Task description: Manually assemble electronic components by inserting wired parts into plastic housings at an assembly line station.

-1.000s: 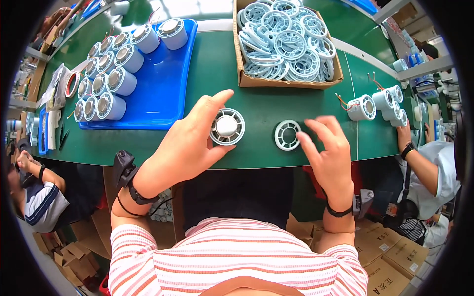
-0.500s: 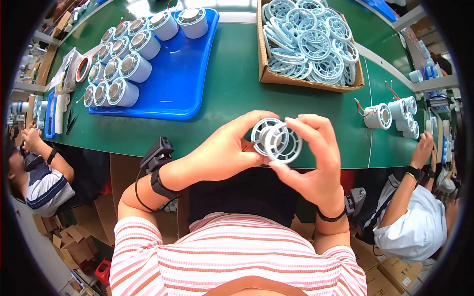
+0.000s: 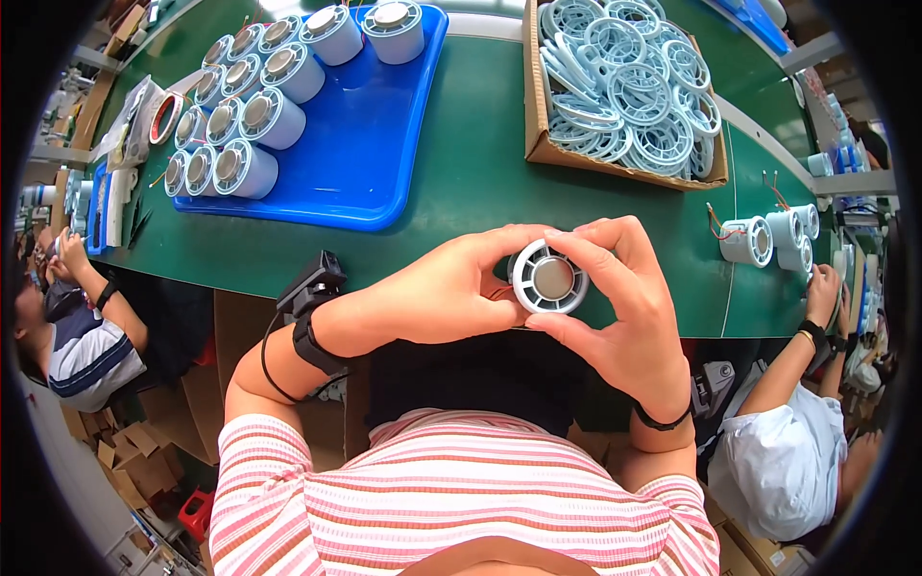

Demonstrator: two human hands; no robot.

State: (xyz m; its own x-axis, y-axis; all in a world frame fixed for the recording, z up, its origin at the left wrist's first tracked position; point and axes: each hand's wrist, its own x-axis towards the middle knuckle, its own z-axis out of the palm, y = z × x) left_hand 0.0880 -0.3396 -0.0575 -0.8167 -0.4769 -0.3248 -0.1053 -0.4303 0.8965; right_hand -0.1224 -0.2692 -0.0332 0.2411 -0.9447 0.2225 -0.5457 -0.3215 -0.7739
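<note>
My left hand (image 3: 437, 290) is closed around a pale blue cylindrical housing with a round silver centre (image 3: 552, 278), its end face turned up toward me. A pale spoked plastic ring (image 3: 521, 286) lies over that end face, lined up around the silver centre. The thumb and fingers of my right hand (image 3: 626, 305) pinch the ring's rim from the right. Most of the housing's side is hidden behind the ring and my left fingers. Both hands are in front of me at the near edge of the green table (image 3: 471, 125).
At the far left a blue tray (image 3: 360, 173) bears several similar housings (image 3: 245, 171). An open cardboard box (image 3: 624, 173) of loose spoked rings (image 3: 639, 93) stands at the far right. More wired housings (image 3: 747, 240) stand right, near a co-worker's hand (image 3: 822, 293). A tape roll (image 3: 166, 118) lies left.
The ring, held tilted and offset to the right before, now sits centred over the housing's end face. My right hand has closed in toward the left hand. The whole view has shifted slightly.
</note>
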